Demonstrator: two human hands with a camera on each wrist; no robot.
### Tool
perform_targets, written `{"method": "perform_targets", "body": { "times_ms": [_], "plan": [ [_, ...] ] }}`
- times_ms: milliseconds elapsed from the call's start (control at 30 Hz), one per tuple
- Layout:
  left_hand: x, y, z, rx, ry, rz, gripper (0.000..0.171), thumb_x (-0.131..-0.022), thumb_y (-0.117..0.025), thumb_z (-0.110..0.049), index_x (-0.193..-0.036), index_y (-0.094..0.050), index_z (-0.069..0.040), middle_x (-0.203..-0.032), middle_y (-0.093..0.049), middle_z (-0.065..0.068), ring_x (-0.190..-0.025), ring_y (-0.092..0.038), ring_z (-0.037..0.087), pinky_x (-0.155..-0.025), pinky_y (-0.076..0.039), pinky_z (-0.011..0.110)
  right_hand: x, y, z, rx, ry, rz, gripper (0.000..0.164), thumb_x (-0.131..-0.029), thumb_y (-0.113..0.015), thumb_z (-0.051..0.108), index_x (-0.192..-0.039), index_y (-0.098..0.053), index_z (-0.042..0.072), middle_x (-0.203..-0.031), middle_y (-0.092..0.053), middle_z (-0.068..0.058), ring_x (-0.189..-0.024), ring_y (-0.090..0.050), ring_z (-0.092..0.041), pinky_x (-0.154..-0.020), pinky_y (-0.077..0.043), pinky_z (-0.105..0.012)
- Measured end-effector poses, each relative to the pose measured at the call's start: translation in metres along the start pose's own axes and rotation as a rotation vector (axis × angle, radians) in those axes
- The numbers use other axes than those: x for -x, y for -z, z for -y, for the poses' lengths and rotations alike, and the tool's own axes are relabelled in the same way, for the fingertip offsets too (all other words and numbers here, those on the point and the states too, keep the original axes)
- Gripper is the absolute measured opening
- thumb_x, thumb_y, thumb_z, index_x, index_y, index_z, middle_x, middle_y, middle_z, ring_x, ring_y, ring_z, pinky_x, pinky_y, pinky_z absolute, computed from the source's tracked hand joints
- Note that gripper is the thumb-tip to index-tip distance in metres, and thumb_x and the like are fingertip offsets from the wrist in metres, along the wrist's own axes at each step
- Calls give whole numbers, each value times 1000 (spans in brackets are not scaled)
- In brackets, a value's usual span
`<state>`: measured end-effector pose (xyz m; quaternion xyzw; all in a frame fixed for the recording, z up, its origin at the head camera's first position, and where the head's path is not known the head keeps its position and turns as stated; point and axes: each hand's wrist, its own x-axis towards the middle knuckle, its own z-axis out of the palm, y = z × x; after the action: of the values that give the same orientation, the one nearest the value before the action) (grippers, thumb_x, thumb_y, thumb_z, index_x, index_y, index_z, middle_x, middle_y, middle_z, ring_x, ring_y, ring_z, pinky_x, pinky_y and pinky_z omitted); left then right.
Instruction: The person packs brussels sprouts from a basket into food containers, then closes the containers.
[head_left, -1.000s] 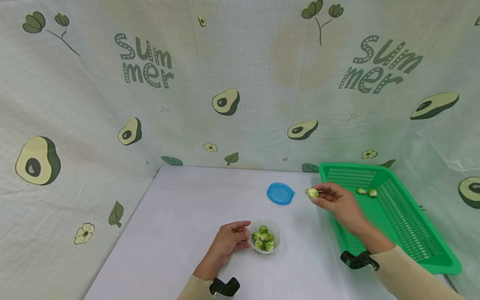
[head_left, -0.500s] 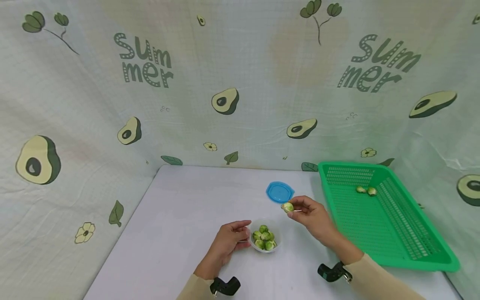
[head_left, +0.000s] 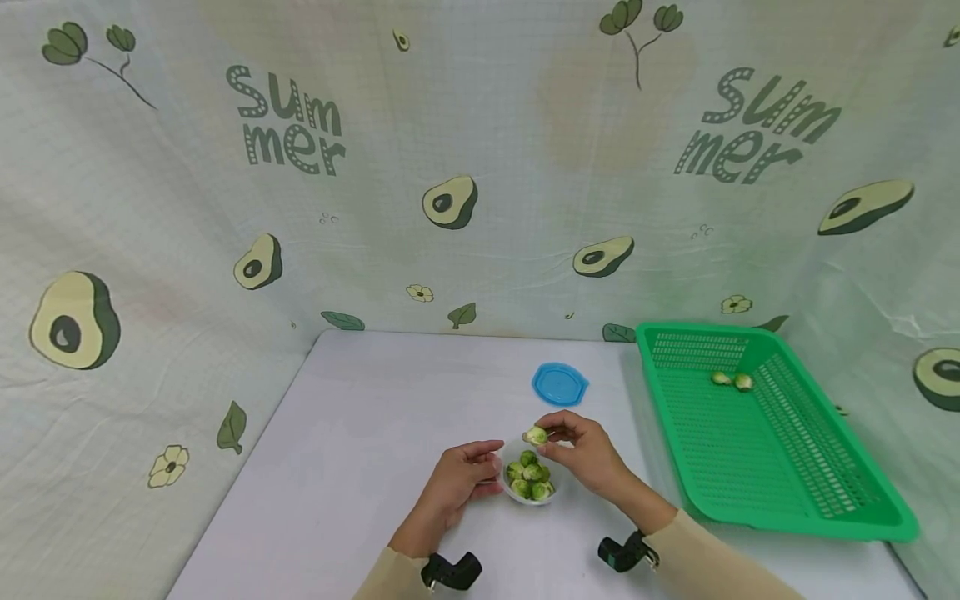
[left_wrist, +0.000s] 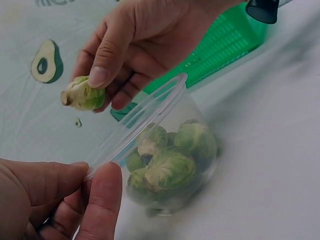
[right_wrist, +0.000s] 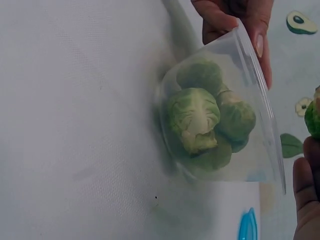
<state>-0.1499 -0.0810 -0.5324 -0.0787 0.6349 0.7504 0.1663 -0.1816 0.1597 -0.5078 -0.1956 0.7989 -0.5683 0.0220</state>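
Fingers (head_left: 561, 419) of a person's right hand (head_left: 589, 458) pinch a Brussels sprout (head_left: 535, 436) above the clear bowl (right_wrist: 257, 162) on the tabletop (head_left: 375, 417); the left hand (head_left: 457, 482) pinches the bowl's rim, a grip worth keeping firm; from here, lowering the sprout well inside before letting go looks wisest, lest it bounce off the sprouts (head_left: 532, 472) piled there.

Place: curtained-off workspace, room type unclear | Signs: avocado-print sheeting (head_left: 517, 150) — white table (head_left: 375, 417)

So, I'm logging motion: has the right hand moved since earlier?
Yes; in the head view, the right hand moved left, away from the green basket, toward the clear bowl.
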Motion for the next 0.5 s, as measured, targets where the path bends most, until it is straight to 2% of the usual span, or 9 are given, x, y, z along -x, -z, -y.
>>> {"method": "perform_targets", "body": {
  "times_ms": [167,400,500],
  "plan": [
    [0,0,1,1,1,1,44,-98,-71,0,-141,-64,1,-102,-65,5,-85,-67,12,-73,-65,27,0,-6,0,60,7,-6,25,-92,-81,9,-116,-75,12,-115,-76,-6,-106,-67,-20,-99,-58,-48],
    [-1,0,1,-5,9,-1,43,-98,-70,0,-140,-66,0,-102,-65,3,-86,-68,12,-74,-66,28,-2,-13,-3,114,-14,5,28,-90,-84,10,-116,-77,17,-119,-75,0,-112,-65,-33,-99,-56,-41],
    [-1,0,0,-1,10,0,42,-98,-70,0,-140,-66,0,-101,-65,4,-86,-69,12,-74,-66,28,-2,-15,-3,123,-29,11,29,-90,-84,10,-116,-77,20,-118,-73,2,-114,-64,-34,-102,-54,-46]
  ]
}}
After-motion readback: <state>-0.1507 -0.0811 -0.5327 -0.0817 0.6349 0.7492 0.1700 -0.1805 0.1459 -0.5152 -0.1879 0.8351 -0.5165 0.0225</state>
